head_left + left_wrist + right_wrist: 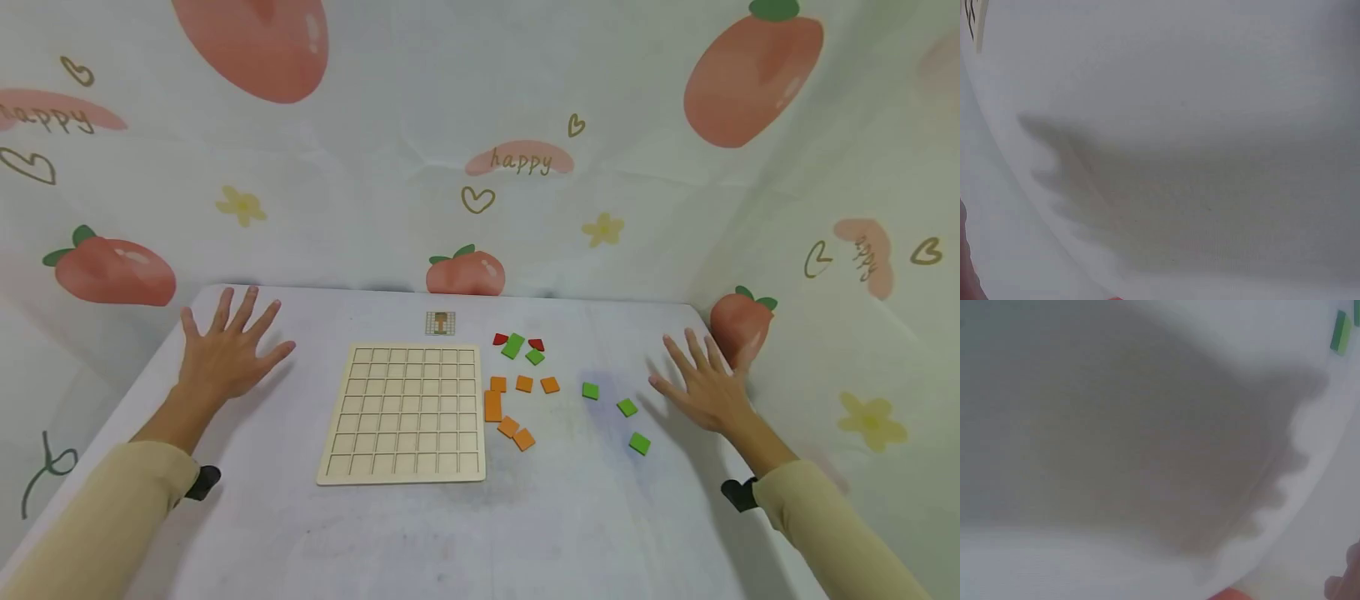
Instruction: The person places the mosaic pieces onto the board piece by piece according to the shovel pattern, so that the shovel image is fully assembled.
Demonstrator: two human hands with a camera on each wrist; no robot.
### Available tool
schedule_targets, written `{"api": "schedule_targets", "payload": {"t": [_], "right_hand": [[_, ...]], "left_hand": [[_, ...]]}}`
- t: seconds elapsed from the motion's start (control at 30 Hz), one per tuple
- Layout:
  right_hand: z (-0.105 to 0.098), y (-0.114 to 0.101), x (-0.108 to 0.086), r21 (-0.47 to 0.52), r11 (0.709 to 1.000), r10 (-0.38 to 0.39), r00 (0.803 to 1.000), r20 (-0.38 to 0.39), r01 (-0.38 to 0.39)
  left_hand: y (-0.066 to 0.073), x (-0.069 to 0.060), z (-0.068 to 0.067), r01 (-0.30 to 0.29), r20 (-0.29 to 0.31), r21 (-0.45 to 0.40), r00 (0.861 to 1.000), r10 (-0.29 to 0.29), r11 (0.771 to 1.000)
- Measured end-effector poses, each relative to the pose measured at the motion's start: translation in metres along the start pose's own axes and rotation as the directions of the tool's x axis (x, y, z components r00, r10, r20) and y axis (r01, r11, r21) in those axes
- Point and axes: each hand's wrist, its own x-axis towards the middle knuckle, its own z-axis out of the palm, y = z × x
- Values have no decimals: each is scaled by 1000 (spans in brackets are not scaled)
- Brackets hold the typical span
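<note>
Head view shows left hand and right hand released, fingers spread. Between them on the table lies the board, orange tiles just right of it, three green tiles nearest the right hand.

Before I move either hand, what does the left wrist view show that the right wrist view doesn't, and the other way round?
Only the left wrist view: a corner of the pale grid board, cut off at the upper left.
Only the right wrist view: green tiles at the upper right, one cut to a sliver.
Both: the white table with a hand-shaped shadow, and part of that side's hand, left hand or right hand, at a lower corner.
</note>
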Motion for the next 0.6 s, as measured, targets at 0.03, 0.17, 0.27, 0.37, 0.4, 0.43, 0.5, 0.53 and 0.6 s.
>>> {"api": "schedule_targets", "payload": {"t": [0.03,0.17,0.27,0.37,0.4,0.43,0.5,0.53,0.6], "right_hand": [[0,0,-3,2,1000,-15,1000,-7,15],[4,1,-13,-4,998,-69,997,-46,69],[6,1,-21,9,995,-95,994,-62,96],[8,1,-28,36,993,-114,991,-64,116],[8,0,-30,46,991,-120,991,-63,123],[9,0,-32,58,990,-127,990,-62,130],[10,0,-36,85,985,-143,988,-63,148],[10,0,-38,104,982,-152,987,-61,157],[11,-1,-41,153,972,-170,984,-57,177]], "left_hand": [[2,-1,0,-12,1,7,1000,12,1000],[9,-4,3,-68,-1,25,998,68,997],[13,-5,6,-112,-14,34,994,112,993],[17,-7,9,-149,-20,36,989,150,988],[18,-7,10,-161,-21,39,987,162,986],[19,-7,11,-172,-16,36,985,173,984],[22,-8,12,-187,9,32,982,187,982],[23,-8,12,-194,22,25,981,194,981],[26,-9,12,-212,50,16,976,211,977]]}}
